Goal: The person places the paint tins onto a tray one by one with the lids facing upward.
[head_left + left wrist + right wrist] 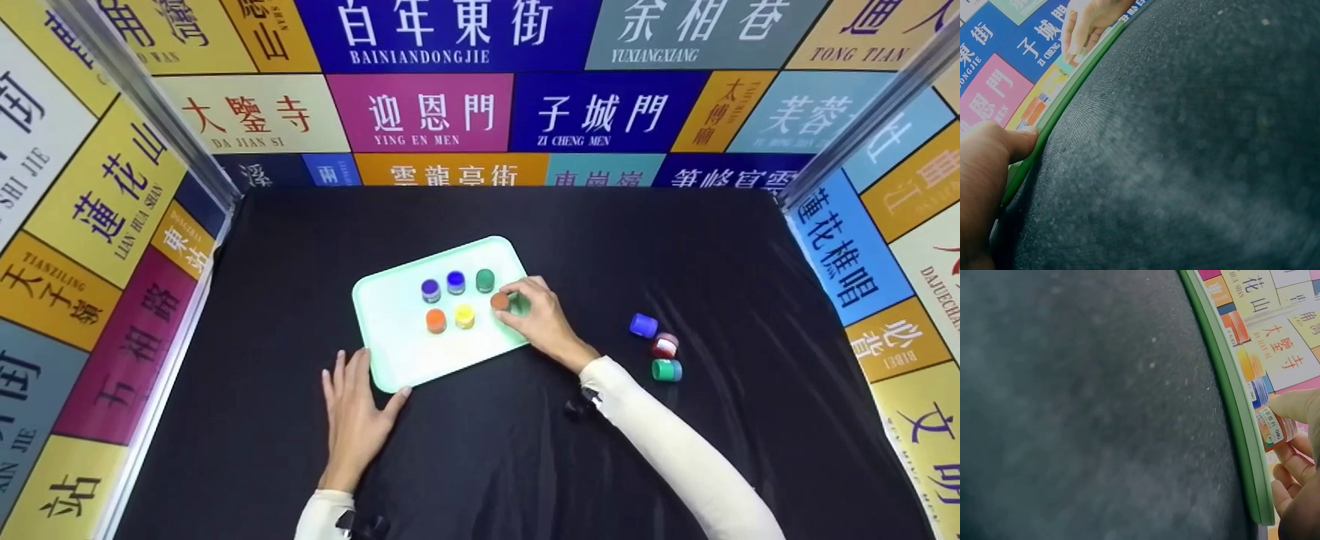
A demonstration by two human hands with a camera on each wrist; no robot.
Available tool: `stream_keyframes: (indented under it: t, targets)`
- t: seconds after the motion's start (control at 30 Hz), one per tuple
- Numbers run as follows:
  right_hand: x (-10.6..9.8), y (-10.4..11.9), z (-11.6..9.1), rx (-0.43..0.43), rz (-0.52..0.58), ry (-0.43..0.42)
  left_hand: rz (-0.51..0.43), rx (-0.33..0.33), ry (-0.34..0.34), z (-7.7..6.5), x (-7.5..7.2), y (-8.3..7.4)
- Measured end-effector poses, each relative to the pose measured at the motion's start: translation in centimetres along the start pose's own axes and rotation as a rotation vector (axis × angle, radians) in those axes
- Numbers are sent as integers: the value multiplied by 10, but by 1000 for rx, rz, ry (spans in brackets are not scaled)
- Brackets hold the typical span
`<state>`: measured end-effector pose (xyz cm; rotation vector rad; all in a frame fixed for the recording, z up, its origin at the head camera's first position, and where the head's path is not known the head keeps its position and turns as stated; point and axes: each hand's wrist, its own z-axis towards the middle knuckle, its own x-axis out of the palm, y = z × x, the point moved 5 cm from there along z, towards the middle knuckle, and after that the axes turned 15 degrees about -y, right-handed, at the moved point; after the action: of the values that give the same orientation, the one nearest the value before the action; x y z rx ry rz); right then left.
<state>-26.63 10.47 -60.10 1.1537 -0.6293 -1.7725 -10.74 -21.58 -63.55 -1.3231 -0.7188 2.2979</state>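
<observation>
My right hand (538, 311) pinches a small brown-orange paint jar (500, 301) between thumb and fingers, over the right part of a pale green tray (397, 360). In the right wrist view that paint jar (1272, 427) shows a printed label. Beside it on the tray stand purple (430, 291), blue (456, 282) and dark green (485, 280) jars in a back row, with orange (436, 321) and yellow (465, 316) jars in front. At the tray's front left corner rests my left hand (356, 412), fingers straight along the edge and thumb touching the rim.
Right of the tray, a blue-purple jar (643, 325), a red jar (665, 345) and a green jar (667, 370) lie on the black cloth (480, 465). Panels with colourful printed signs (427, 112) enclose the table at the back and sides.
</observation>
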Motion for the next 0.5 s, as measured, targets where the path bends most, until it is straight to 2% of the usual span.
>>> stream_keyframes:
  t: [0.23,0.5]
  targets:
    - [5,0,0,49,7,8,-6,11,-9,-1,1,-1]
    - [5,1,-2,55,-26,42,-3,25,-24,-1,-1,1]
